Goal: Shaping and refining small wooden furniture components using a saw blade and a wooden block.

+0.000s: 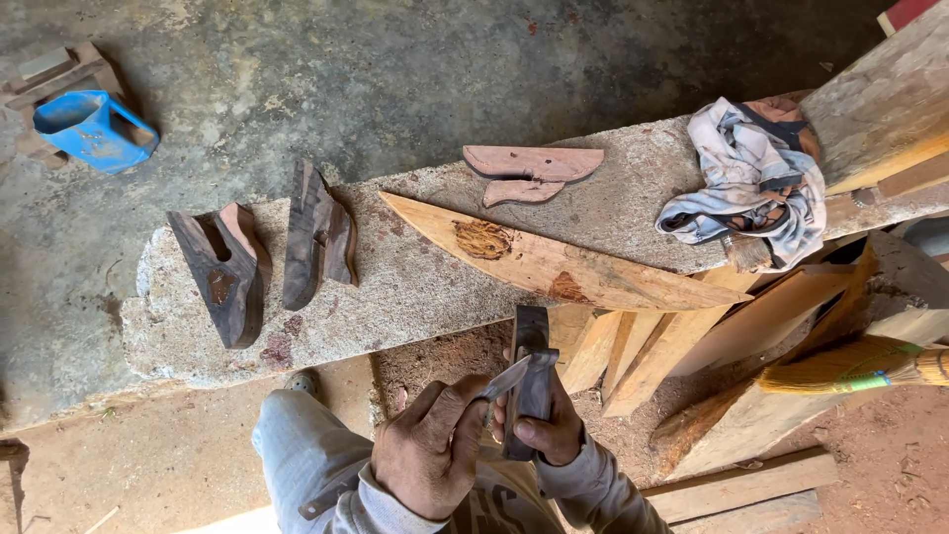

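No pkgs, labels, signs or screens in view. Closest thing: blue plastic container [94, 127], boxy, open top, on concrete floor far upper left, beside a wood block. No label visible on it.

I see a grey concrete floor [415, 59], a rough stone slab [415, 287] as bench, reddish dirt ground [870, 465], daylight, stacked wooden planks [692, 346] leaning underneath.

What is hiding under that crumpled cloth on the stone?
A wooden handle pokes out from under the crumpled cloth, and something brown peeks through its folds. The cloth lies on the stone slab. The rest of the handle's tool is covered, so its kind cannot be told.
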